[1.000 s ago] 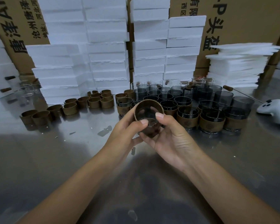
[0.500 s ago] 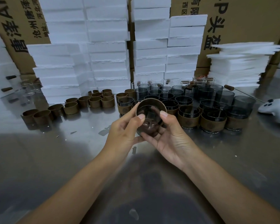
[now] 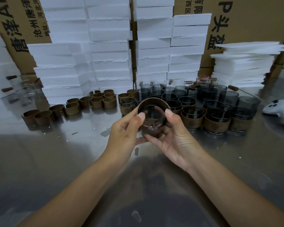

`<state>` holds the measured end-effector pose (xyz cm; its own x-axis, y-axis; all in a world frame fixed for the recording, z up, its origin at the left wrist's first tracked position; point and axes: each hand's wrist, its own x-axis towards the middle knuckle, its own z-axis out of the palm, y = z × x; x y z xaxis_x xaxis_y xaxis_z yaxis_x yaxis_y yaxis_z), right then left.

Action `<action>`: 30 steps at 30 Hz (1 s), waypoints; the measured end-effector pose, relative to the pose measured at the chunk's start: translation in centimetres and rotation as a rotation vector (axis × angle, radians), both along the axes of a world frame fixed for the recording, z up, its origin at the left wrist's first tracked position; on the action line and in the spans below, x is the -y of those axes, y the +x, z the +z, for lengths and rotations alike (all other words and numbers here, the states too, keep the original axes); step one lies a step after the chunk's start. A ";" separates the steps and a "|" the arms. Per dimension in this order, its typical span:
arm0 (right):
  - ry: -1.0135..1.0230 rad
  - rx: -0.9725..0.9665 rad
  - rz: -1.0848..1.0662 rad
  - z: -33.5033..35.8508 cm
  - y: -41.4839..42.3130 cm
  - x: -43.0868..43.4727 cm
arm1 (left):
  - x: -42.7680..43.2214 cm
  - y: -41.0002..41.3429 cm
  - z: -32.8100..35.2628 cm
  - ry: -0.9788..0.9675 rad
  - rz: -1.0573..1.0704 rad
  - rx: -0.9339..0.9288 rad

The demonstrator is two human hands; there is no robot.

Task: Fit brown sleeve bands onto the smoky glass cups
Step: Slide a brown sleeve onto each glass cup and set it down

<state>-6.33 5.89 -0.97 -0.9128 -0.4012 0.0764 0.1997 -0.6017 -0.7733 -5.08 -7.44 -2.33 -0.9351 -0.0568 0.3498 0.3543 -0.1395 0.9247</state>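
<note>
Both hands hold one smoky glass cup (image 3: 152, 115) above the steel table, its mouth tilted toward me. A brown sleeve band (image 3: 152, 101) sits around the cup's rim. My left hand (image 3: 126, 131) grips it from the left, thumb on the rim. My right hand (image 3: 172, 135) cups it from below and right, thumb on the rim's other side. Behind the cup stand several smoky cups, some bare (image 3: 228, 97), some wearing brown bands (image 3: 216, 123). A row of loose brown bands (image 3: 72, 108) lies to the left.
The steel table (image 3: 56, 161) carries small scraps near the hands. Stacks of white foam blocks (image 3: 108, 51) and cardboard boxes (image 3: 246, 18) wall off the back. Thin foam sheets (image 3: 243, 66) are piled at the right. A white game controller (image 3: 279, 110) lies at the far right.
The band has slid from around the cup's body up to its rim, while both hands kept their hold and stayed in place.
</note>
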 end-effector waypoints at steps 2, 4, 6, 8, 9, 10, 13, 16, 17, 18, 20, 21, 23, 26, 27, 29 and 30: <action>0.008 0.003 -0.010 0.0 0.0 0.0 | -0.1 0.0 0.0 0.013 -0.002 0.003; 0.008 0.015 -0.023 0.0 0.1 0.1 | -0.1 0.0 0.0 0.025 0.004 0.011; 0.010 0.019 -0.026 0.1 0.1 0.2 | -0.1 0.1 0.1 0.040 0.009 0.024; 0.005 0.018 -0.019 0.1 0.1 0.2 | 0.0 0.0 0.1 0.054 0.007 0.043; -0.004 0.023 -0.016 0.1 0.1 0.2 | 0.1 -0.1 0.1 0.059 0.003 0.052; -0.018 0.029 -0.010 0.0 0.1 0.3 | 0.2 -0.1 0.2 0.067 -0.004 0.062; -0.049 0.034 0.021 0.0 0.1 0.4 | 0.7 -0.3 0.3 0.122 -0.017 0.106; -0.002 0.049 0.012 -0.3 -0.2 0.4 | 1.0 -0.3 0.5 0.168 -0.078 0.122; 0.039 0.042 0.011 -0.5 -0.3 0.3 | 1.2 -0.4 0.5 0.176 -0.110 0.118; 0.077 0.028 0.012 -0.6 -0.3 0.3 | 1.4 -0.4 0.6 0.190 -0.145 0.119; 0.108 0.004 0.020 -0.7 -0.3 0.2 | 1.9 -0.5 0.6 0.214 -0.209 0.129; 0.111 0.003 0.020 -0.8 -0.3 0.1 | 2.1 -0.5 0.6 0.215 -0.237 0.135; 0.112 0.018 0.015 -0.7 -0.2 0.1 | 2.5 -0.5 0.6 0.203 -0.274 0.136; 0.106 0.046 0.015 -0.7 -0.2 0.0 | 2.7 -0.6 0.5 0.215 -0.283 0.149; 0.101 0.055 0.017 -0.7 -0.2 0.0 | 2.8 -0.7 0.4 0.215 -0.282 0.152; 0.078 0.074 0.025 -0.6 -0.1 0.0 | 2.8 -0.8 0.3 0.195 -0.282 0.147; 0.064 0.081 0.029 -0.5 -0.1 -0.1 | 2.8 -0.8 0.3 0.180 -0.281 0.148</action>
<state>-6.41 5.96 -1.43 -0.9027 -0.4295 -0.0238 0.2799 -0.5445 -0.7907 -5.89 -10.25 -1.99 -0.9627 0.1614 0.2170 0.1428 -0.3778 0.9148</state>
